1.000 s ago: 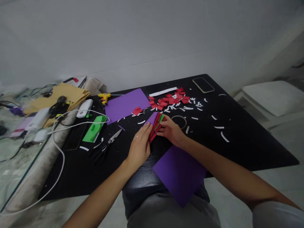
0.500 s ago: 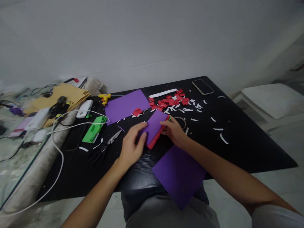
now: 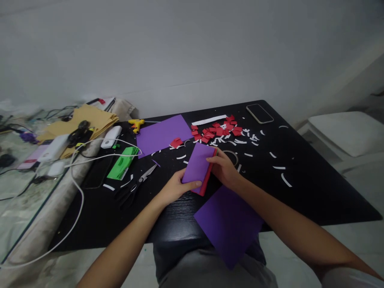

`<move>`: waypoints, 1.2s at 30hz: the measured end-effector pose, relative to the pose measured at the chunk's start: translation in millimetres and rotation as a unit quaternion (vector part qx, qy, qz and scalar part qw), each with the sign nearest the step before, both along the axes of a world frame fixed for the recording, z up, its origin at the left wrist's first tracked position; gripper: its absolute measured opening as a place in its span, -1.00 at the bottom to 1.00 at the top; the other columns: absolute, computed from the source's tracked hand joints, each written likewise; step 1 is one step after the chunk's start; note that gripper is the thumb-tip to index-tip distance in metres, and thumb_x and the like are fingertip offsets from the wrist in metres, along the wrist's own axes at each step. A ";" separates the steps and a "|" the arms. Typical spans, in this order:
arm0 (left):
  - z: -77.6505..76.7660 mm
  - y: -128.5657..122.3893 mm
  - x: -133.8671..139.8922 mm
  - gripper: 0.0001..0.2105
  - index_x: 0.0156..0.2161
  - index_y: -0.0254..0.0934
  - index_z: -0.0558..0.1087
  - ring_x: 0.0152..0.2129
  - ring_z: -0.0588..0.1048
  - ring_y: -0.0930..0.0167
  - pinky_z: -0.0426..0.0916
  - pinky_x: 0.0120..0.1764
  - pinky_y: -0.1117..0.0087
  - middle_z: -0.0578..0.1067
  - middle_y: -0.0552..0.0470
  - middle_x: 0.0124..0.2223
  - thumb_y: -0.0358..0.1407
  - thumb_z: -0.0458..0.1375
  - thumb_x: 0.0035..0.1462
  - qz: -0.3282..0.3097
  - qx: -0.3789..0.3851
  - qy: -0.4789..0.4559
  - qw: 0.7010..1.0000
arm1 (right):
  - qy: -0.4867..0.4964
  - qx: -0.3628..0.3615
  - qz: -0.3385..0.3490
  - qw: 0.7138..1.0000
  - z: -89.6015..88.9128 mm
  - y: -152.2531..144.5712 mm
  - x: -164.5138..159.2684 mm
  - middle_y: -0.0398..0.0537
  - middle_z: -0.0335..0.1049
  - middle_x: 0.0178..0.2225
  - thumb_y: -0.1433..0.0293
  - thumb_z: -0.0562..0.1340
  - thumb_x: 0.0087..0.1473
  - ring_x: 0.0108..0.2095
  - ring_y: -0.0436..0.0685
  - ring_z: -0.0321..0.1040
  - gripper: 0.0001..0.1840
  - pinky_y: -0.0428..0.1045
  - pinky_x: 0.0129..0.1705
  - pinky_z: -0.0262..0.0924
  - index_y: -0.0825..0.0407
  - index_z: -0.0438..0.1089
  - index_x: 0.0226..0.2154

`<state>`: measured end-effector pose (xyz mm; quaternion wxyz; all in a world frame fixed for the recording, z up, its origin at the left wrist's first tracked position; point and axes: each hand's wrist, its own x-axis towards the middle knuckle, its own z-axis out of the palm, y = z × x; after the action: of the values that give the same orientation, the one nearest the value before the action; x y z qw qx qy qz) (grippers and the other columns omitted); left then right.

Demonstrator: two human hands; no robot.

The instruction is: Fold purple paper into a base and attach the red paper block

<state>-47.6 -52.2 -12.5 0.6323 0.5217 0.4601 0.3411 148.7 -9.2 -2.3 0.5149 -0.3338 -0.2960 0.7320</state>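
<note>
Black woodgrain table (image 3: 300, 188); left hand (image 3: 174, 188), right hand (image 3: 223, 170) pinching flat purple-topped paper stack (image 3: 198, 167).

Both forearms were bare, without sleeves or watch. The hands (image 3: 172, 188) (image 3: 223, 168) wore no gloves. At six o'clock, grey trousers (image 3: 210, 268) covered the lap, a pale sleeve edge at four o'clock.

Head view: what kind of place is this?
Likely a home craft corner, not a workshop: a low black table against a plain wall, strewn with red paper squares, scissors and a yellow glue gun, plus chargers and cables at the side.
</note>
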 end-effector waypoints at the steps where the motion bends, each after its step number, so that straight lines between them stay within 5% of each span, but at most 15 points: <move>1: -0.9 -0.6 1.9 -0.50 -0.01 -0.31 0.61 -0.28 0.56 0.31 0.43 -0.08 0.30 0.66 0.00 -0.15 -0.09 0.49 -0.02 0.007 0.001 0.011 1.000 | 0.003 0.000 -0.002 1.000 -0.7 0.3 -0.4 -0.25 0.48 -0.37 0.41 0.49 -0.22 -0.33 0.08 0.39 -0.64 0.03 -0.21 0.31 -0.07 0.45 -0.30; 9: -9.2 0.8 10.0 -0.44 0.02 -0.32 0.55 -0.24 0.51 0.32 0.40 -0.08 0.32 0.61 0.00 -0.13 -0.14 0.50 -0.09 0.058 0.013 0.004 0.998 | -0.014 -0.027 0.008 1.000 -3.1 2.9 -3.6 -0.15 0.58 -0.35 0.07 0.56 -0.11 -0.28 0.18 0.49 -0.57 0.09 -0.16 0.38 -0.03 0.52 -0.30; 18: -12.7 0.2 8.0 -0.39 -0.01 -0.23 0.43 -0.25 0.54 0.35 0.43 -0.12 0.34 0.58 0.05 -0.16 -0.16 0.55 -0.17 0.100 -0.003 -0.041 0.994 | -0.056 -0.068 0.012 0.996 -14.7 7.4 -3.4 -0.19 0.57 -0.37 0.01 0.56 -0.13 -0.36 0.10 0.44 -0.53 0.03 -0.24 0.36 -0.05 0.53 -0.29; 23: -11.9 2.1 1.2 -0.31 0.16 -0.18 0.44 -0.13 0.60 0.18 0.49 -0.12 0.21 0.63 -0.08 -0.03 0.17 0.38 0.04 0.124 -0.061 -0.157 0.978 | -0.049 -0.078 0.056 0.994 -13.0 12.3 2.3 -0.03 0.64 -0.29 -0.20 0.32 0.09 -0.17 0.29 0.55 -0.46 0.14 -0.13 0.42 -0.08 0.55 -0.25; 27: -9.3 9.5 -8.7 -0.31 0.02 -0.29 0.58 0.07 0.55 0.03 0.46 0.02 0.12 0.66 -0.18 -0.01 0.30 0.26 0.06 0.158 -0.061 -0.245 0.955 | -0.044 -0.084 0.052 0.994 -13.4 17.2 6.4 0.00 0.65 -0.27 -0.07 0.31 0.12 -0.08 0.35 0.57 -0.57 0.20 -0.04 0.42 -0.09 0.56 -0.22; 32: -5.1 19.6 -21.9 -0.54 -0.13 -0.27 0.56 -0.22 0.62 0.25 0.50 -0.22 0.33 0.66 -0.04 -0.16 0.00 0.43 -0.04 0.239 -0.043 -0.159 0.957 | -0.050 -0.045 0.053 0.996 -19.4 18.0 5.7 -0.04 0.67 -0.12 0.27 0.42 0.01 -0.04 0.30 0.56 -0.74 0.15 0.01 0.41 -0.05 0.58 -0.20; 36: -7.7 25.5 -27.6 -0.57 -0.14 -0.27 0.54 -0.37 0.60 0.37 0.49 -0.33 0.40 0.63 0.01 -0.22 -0.16 0.49 -0.12 0.245 -0.038 -0.121 0.961 | -0.051 -0.036 0.041 0.997 -24.2 19.3 4.1 0.00 0.67 -0.12 0.36 0.42 -0.02 -0.02 0.30 0.57 -0.78 0.16 0.01 0.43 -0.03 0.59 -0.23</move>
<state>-75.3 -26.7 -20.2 0.5995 0.3233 0.5066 0.5286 152.8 10.1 -26.5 0.4562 -0.3767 -0.3086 0.7448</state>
